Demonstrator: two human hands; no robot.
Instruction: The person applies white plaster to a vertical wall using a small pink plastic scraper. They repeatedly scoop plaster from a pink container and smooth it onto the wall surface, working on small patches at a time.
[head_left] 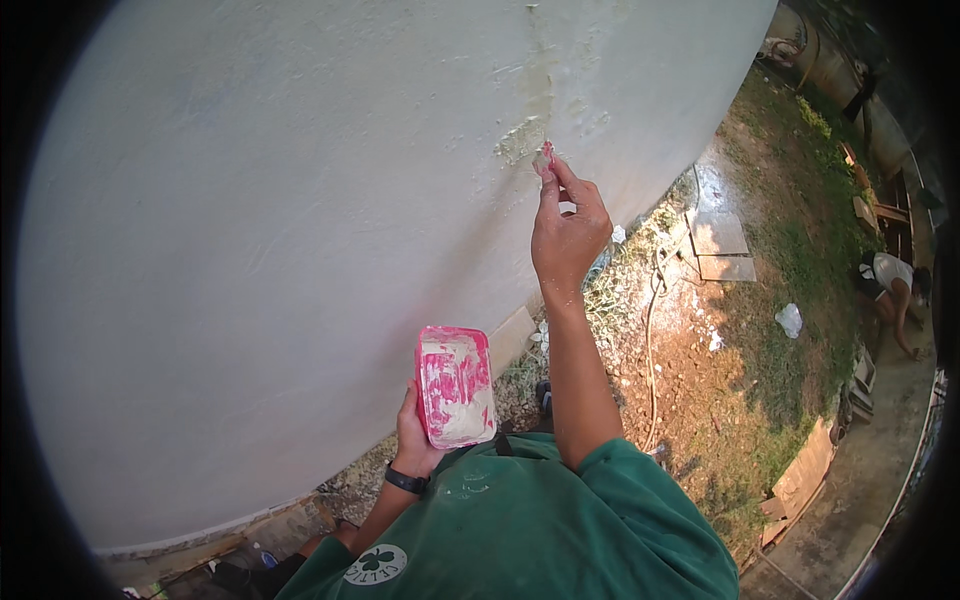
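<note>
My left hand (416,438) grips a pink rectangular plastic tub (457,388) from its left side and below, close to my body. Whitish paste is smeared over the tub's inside, with pink showing through in patches. Raised toward the wall, my right hand (572,222) pinches a small pink piece, perhaps a scraper (544,158), coated with the same paste. Its tip is at or very near a rough, cracked patch (522,142) on the pale wall (270,220); I cannot tell whether they touch. A vertical stained crack runs up from that patch.
Right of the wall lie grass and bare soil with a hose (653,350), square tiles (720,240) and a white plastic bag (789,320). Boards (800,470) lie near a concrete path. Another person (893,285) bends down at the far right.
</note>
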